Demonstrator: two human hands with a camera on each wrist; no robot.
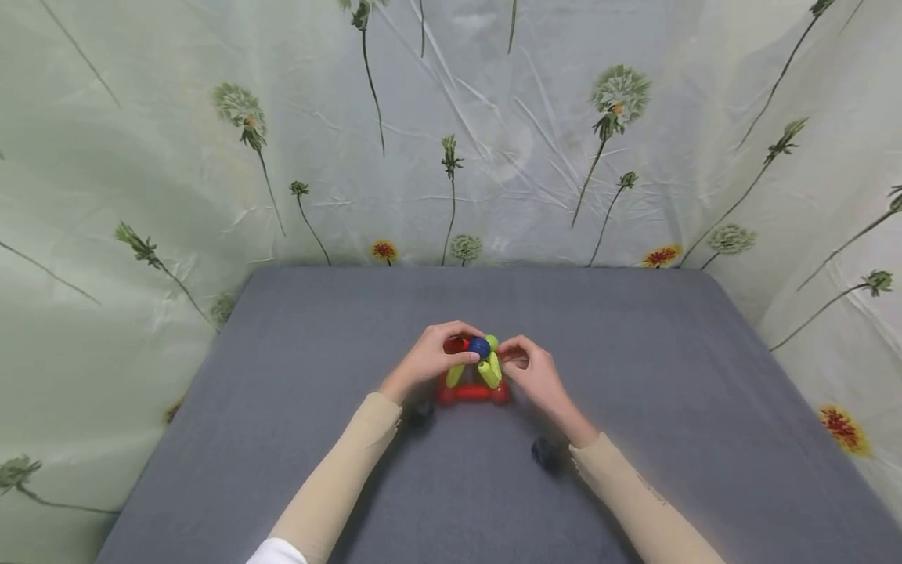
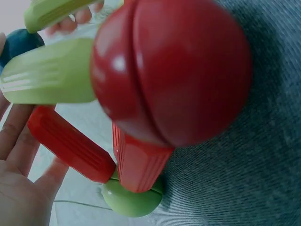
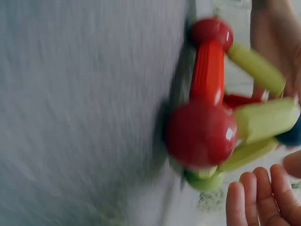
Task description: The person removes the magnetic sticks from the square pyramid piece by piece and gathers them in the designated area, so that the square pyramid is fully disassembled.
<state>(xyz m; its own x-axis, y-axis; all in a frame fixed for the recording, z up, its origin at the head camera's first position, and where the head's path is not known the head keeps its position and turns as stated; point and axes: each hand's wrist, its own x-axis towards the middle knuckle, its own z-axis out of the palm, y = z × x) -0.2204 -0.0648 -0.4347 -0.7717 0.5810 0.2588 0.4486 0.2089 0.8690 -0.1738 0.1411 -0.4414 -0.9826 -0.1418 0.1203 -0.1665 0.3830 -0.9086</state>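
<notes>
A toy structure of balls and ribbed rods stands on the grey surface. Its base shows a red rod (image 1: 472, 392) between two red balls (image 2: 174, 70), with a green ball (image 2: 131, 197) farther back. Yellow-green rods (image 3: 265, 120) slant up from the base toward a dark blue ball (image 1: 479, 348). My left hand (image 1: 440, 350) pinches the blue ball between thumb and fingers. To the right of the rods is my right hand (image 1: 534, 372), fingertips close beside them. In the right wrist view its fingers (image 3: 263, 197) are apart from the thumb, with nothing seen between them.
The grey padded surface (image 1: 338, 313) spreads around the structure. Behind it and at both sides hangs a pale curtain (image 1: 507, 157) printed with dandelions. Dark wrist devices show under the left wrist (image 1: 421, 413) and the right wrist (image 1: 548, 454).
</notes>
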